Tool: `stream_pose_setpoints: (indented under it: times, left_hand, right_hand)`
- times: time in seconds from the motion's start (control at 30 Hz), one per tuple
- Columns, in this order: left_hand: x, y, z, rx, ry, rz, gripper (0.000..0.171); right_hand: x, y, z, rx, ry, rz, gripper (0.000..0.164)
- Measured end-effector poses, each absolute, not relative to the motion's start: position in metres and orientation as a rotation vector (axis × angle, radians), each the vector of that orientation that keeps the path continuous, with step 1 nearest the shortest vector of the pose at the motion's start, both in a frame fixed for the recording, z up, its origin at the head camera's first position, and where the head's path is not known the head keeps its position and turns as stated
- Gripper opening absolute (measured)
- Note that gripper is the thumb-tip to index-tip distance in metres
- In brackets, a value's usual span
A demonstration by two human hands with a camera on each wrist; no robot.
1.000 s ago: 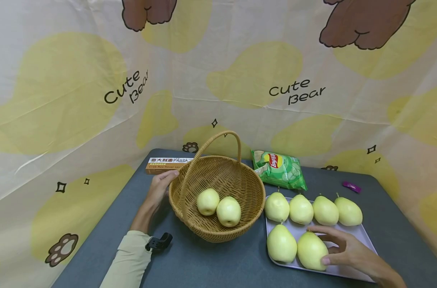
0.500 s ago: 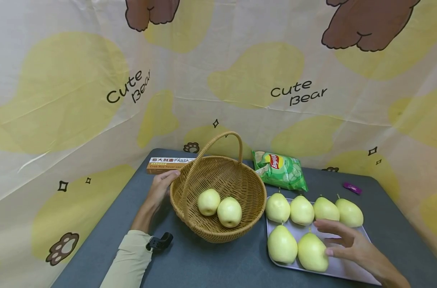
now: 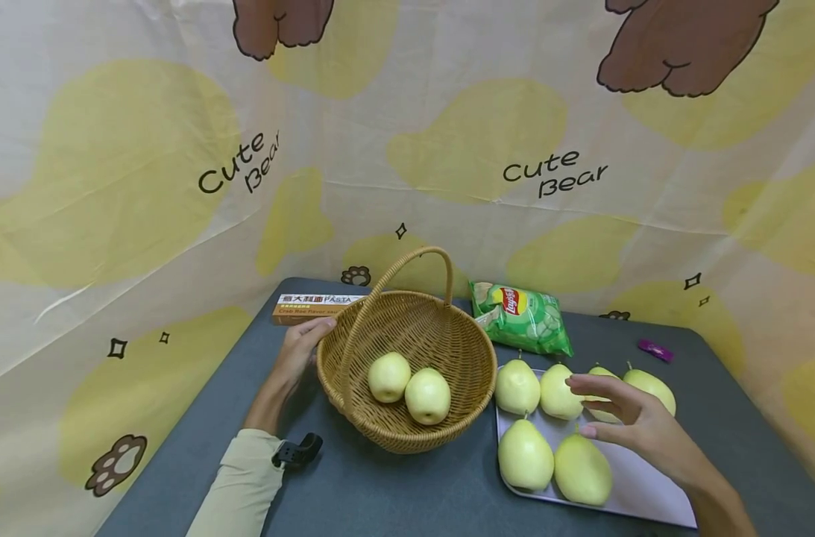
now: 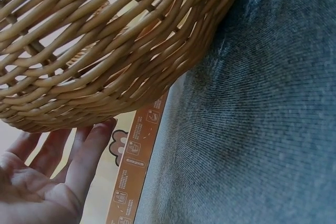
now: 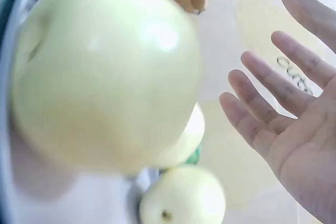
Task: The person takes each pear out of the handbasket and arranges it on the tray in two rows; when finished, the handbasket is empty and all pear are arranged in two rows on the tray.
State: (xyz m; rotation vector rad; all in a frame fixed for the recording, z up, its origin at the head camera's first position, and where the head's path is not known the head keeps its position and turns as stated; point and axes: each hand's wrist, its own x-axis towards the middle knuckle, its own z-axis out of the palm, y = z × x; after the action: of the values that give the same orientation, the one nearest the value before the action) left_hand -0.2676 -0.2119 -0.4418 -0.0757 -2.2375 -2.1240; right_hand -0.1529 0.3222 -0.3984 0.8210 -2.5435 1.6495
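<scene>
My left hand point(image 3: 294, 356) rests its straight fingertips against the left side of a wicker basket point(image 3: 464, 350). In the left wrist view the fingers point(image 4: 86, 161) touch the outside of the weave. Two pale yellow-green pears point(image 3: 389, 377) lie inside the basket. On the right, my right hand point(image 3: 649, 429) hovers over a tray point(image 3: 655, 481) of pears, fingers spread and holding nothing. Two pears, including one front pear point(image 3: 583, 471), stand in the front row. Several more pears point(image 3: 517, 387) line the back row, partly hidden by the hand.
Behind the basket's left side lies a pasta box point(image 3: 313, 308). A green bag of Lay's chips point(image 3: 524, 317) leans at the back, near the tray. A small purple packet point(image 3: 655, 350) lies at back right. A printed cloth point(image 3: 447, 149) hangs behind the table.
My right hand has let go of the front right pear and moved up over the back row. That pear still stands on the tray. The left hand and basket stay put.
</scene>
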Motion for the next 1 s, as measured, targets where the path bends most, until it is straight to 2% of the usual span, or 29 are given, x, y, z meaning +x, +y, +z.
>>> stream_pose_setpoints:
  times: [0.27,0.67,1.0]
  left_hand:
    - [-0.268,-0.211,-0.442,-0.073,-2.236,-2.129,0.050]
    - [-0.267,-0.210,-0.442,-0.064,-2.242,-2.120,0.049]
    - [-0.267,-0.211,-0.441,-0.059,-2.241,-2.103,0.049]
  right_hand:
    - [-0.171,0.294,-0.378,0.915,-2.504,1.619,0.051]
    - [-0.201,0.252,-0.356,0.888,-2.567,1.638,0.053]
    - [-0.221,0.212,-0.343,0.947,-2.601,1.748,0.061]
